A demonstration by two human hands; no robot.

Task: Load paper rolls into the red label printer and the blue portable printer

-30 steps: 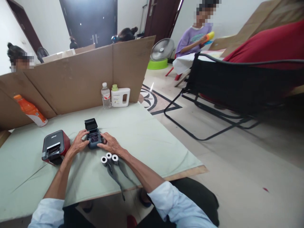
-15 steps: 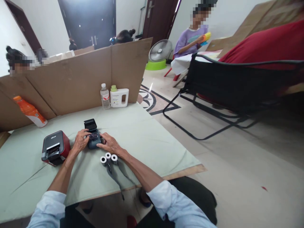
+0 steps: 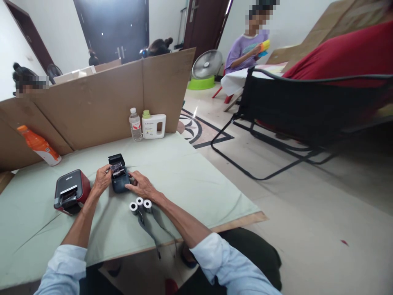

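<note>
A small dark portable printer (image 3: 120,183) lies on the table with its lid (image 3: 116,159) raised. My right hand (image 3: 141,185) grips its right side, thumb near the front corner. At the printer's upper left, my left hand (image 3: 102,178) has its fingers closed at the edge of a dark, glossy strip (image 3: 117,167) over the compartment; whether the strip is paper I cannot tell. In front of the printer stand three small paper rolls (image 3: 140,203) with white ends, dark tails trailing toward the table edge. Left of my left hand is a red and black label printer (image 3: 72,190).
An orange bottle (image 3: 39,145), a clear water bottle (image 3: 135,126) and a white jug (image 3: 154,126) stand along a cardboard partition (image 3: 101,102). To the right are a black folding chair (image 3: 285,106), a fan (image 3: 207,65) and a seated person (image 3: 245,51).
My left hand has drawn back leftward from over the printer's compartment. The glossy piece now sits higher, toward the lid. My right hand stays on the printer's right side.
</note>
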